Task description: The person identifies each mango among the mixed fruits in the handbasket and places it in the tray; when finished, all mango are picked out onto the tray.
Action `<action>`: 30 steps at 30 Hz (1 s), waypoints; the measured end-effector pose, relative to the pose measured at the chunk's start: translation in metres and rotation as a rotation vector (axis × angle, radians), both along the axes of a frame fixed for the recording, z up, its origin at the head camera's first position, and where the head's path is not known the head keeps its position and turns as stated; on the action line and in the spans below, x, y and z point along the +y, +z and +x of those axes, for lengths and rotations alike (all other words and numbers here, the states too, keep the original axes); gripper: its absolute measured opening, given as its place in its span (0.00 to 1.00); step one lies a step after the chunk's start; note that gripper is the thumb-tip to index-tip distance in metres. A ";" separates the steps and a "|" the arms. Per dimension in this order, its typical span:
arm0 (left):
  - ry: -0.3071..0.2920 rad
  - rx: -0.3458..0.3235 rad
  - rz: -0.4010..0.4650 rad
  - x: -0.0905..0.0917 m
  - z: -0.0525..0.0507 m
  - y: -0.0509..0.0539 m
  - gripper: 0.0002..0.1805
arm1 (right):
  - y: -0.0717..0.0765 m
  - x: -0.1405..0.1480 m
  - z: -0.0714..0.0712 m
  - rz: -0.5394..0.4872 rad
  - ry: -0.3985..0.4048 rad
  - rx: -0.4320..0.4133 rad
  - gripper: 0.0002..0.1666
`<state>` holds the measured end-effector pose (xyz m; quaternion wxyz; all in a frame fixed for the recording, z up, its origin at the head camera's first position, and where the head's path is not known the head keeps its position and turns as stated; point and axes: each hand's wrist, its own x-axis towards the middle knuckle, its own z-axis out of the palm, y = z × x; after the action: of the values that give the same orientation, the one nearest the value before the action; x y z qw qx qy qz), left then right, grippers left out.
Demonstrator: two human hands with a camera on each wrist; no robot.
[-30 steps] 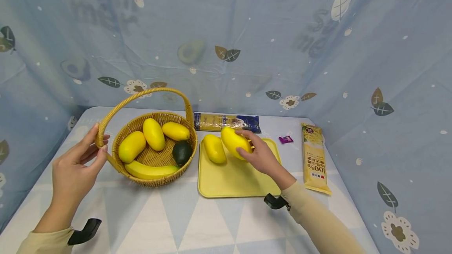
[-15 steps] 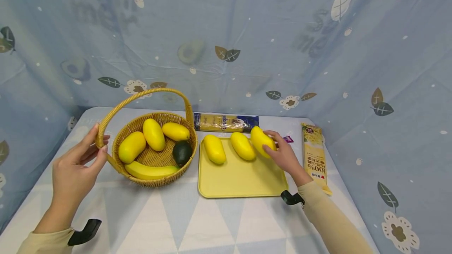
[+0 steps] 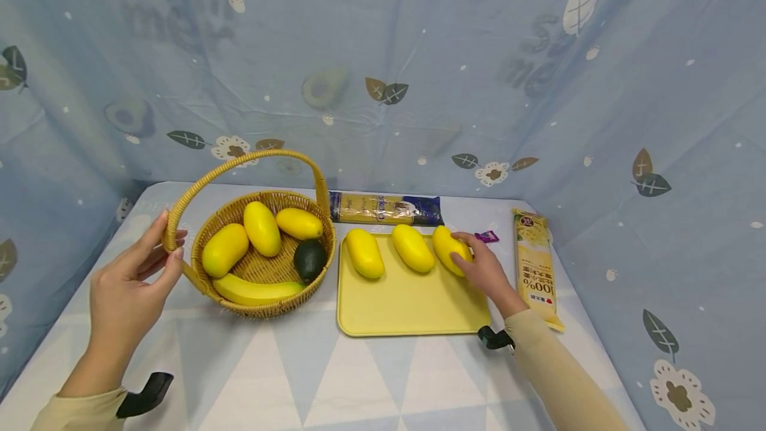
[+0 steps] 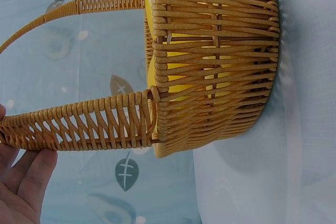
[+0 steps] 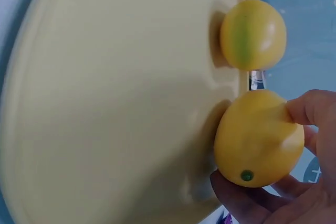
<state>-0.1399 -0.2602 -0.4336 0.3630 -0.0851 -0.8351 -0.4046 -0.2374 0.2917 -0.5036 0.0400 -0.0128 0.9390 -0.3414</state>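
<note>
Right mango (image 3: pixel 449 250): and down it comes! Half a second ago it hung over the tray (image 3: pixel 407 309); now it looks to be lying on the tray's far right, just beside its neighbours.
Right hand (image 3: pixel 483 271): on the fruit, thumb to one side and fingers to the other, a narrow hold round the right mango; it has not let go yet.
Row on the tray: three across now, left mango (image 3: pixel 365 254), middle mango (image 3: pixel 413 249), right mango, all near the back edge with gaps between them. The first two haven't budged.
What it means: the setting-down looks nearly done, I'd judge, with only the grip left to come off.
Left hand (image 3: pixel 130 285): no change over here! Fingers and thumb pinch the handle (image 3: pixel 322 197) on its near-left side.
Basket (image 3: pixel 257 311): upright and steady left of the tray, same load as a second ago: three yellow fruits (image 3: pixel 261 228), a banana (image 3: pixel 257 290) along the near wall, an avocado (image 3: pixel 310 260) at the right.
On the sidelines: blue pack (image 3: pixel 383 209) behind the tray, yellow pack (image 3: pixel 534 265) off to the right, candy (image 3: pixel 487 237) between the two, all untouched.
</note>
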 end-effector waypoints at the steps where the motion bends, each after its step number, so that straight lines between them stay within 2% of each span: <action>1: 0.001 0.000 -0.001 0.000 0.000 0.000 0.46 | -0.001 0.000 0.000 0.009 0.000 0.012 0.29; 6: 0.002 0.002 -0.001 0.000 0.001 0.000 0.46 | -0.001 -0.002 0.001 0.067 -0.004 0.086 0.29; 9: 0.000 -0.003 0.002 0.000 0.001 0.000 0.46 | -0.001 -0.002 0.002 0.098 -0.009 0.089 0.33; 14: -0.004 -0.005 0.002 0.001 0.001 0.000 0.46 | 0.002 0.000 0.003 0.122 -0.021 0.050 0.37; 21: -0.007 0.003 0.012 0.000 0.000 -0.001 0.46 | 0.005 0.007 -0.001 0.089 -0.056 -0.030 0.38; 30: -0.002 -0.002 0.012 0.001 0.000 -0.002 0.46 | 0.003 0.011 -0.001 0.062 -0.066 -0.065 0.39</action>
<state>-0.1397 -0.2597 -0.4351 0.3620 -0.0833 -0.8330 -0.4100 -0.2386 0.3026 -0.5008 0.0597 0.0303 0.9472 -0.3136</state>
